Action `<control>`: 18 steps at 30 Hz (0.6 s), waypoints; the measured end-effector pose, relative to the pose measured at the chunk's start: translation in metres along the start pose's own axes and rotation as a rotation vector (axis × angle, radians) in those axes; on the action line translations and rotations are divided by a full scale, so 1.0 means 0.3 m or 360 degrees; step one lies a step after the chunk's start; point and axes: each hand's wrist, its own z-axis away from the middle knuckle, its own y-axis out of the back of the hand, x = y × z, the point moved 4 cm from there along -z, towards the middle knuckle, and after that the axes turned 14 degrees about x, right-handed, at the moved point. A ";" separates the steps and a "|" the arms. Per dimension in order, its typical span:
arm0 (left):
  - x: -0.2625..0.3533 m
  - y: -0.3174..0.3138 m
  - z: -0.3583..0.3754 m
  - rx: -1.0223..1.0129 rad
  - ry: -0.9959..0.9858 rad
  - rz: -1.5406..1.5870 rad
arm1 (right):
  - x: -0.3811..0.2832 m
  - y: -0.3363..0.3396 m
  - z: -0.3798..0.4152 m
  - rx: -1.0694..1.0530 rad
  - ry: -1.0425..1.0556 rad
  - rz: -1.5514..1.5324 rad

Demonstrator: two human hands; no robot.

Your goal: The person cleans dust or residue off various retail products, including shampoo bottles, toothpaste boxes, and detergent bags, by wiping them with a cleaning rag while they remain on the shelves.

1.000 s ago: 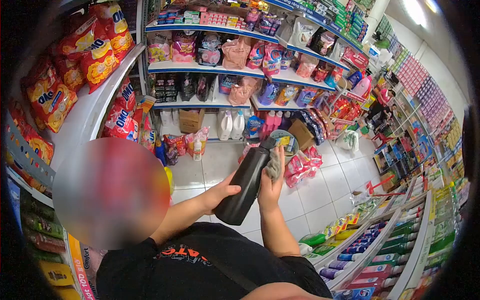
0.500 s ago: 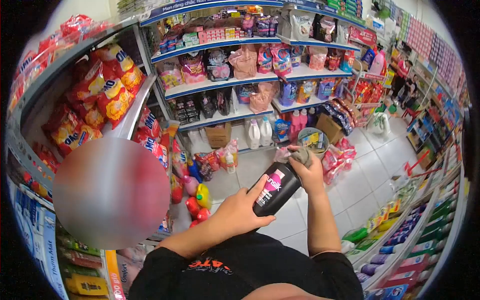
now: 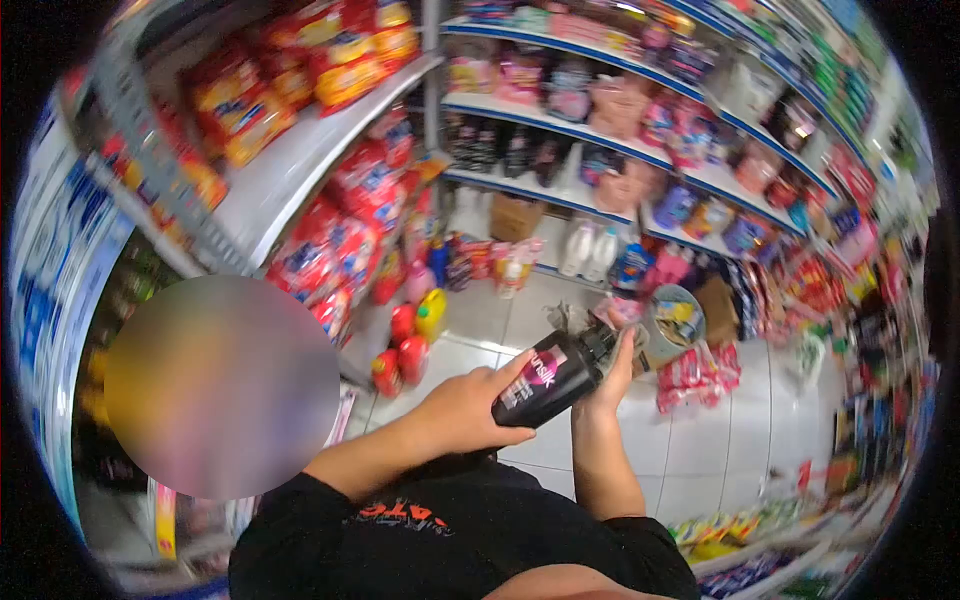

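Currently: one black bottle (image 3: 563, 385), tilted above tiled floor (image 3: 695, 435); left hand (image 3: 468, 408) grasping its body, right hand (image 3: 606, 385) holding grey cloth (image 3: 568, 320) at its top; steady support, light cloth pressure advisable.

Right hand (image 3: 610, 380) has straightened beside the bottle (image 3: 548, 384), it seems.

We've got white tiled flr (image 3: 640, 450) w/ dark grout, blue-edged white shelves (image 3: 560, 118) at back, grey metal rack (image 3: 300, 160) on L, bucket (image 3: 676, 325) nr shelves
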 end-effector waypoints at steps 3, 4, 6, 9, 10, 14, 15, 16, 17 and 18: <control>0.052 0.076 0.037 0.0222 0.0052 0.0087 | -0.019 -0.110 0.129 -0.0218 -0.0001 -0.0192; 0.060 0.097 0.053 0.0354 0.0017 0.0123 | -0.018 -0.131 0.167 -0.0266 0.0004 -0.0174; 0.098 0.122 0.095 0.0544 0.0117 0.0252 | 0.031 -0.131 0.279 -0.0393 -0.0177 -0.0016; 0.003 0.258 0.238 0.0951 0.0079 0.0403 | 0.226 -0.117 0.456 -0.0790 0.0022 0.0383; -0.014 0.311 0.293 0.1228 -0.0218 0.0360 | 0.271 -0.140 0.502 -0.0906 0.0009 0.0444; -0.123 0.403 0.537 0.1651 -0.0432 0.0288 | 0.438 -0.292 0.656 -0.1166 -0.0358 0.0550; -0.167 0.411 0.589 0.1707 -0.0523 0.0279 | 0.477 -0.333 0.705 -0.1194 -0.0500 0.0565; -0.199 0.454 0.641 0.1798 -0.0720 0.0209 | 0.512 -0.363 0.760 -0.1215 -0.0640 0.0584; -0.256 0.470 0.698 0.1811 -0.0769 0.0053 | 0.540 -0.385 0.810 -0.1225 -0.0788 0.0611; -0.313 0.486 0.756 0.1828 -0.0819 -0.0104 | 0.577 -0.395 0.863 -0.1222 -0.0950 0.0637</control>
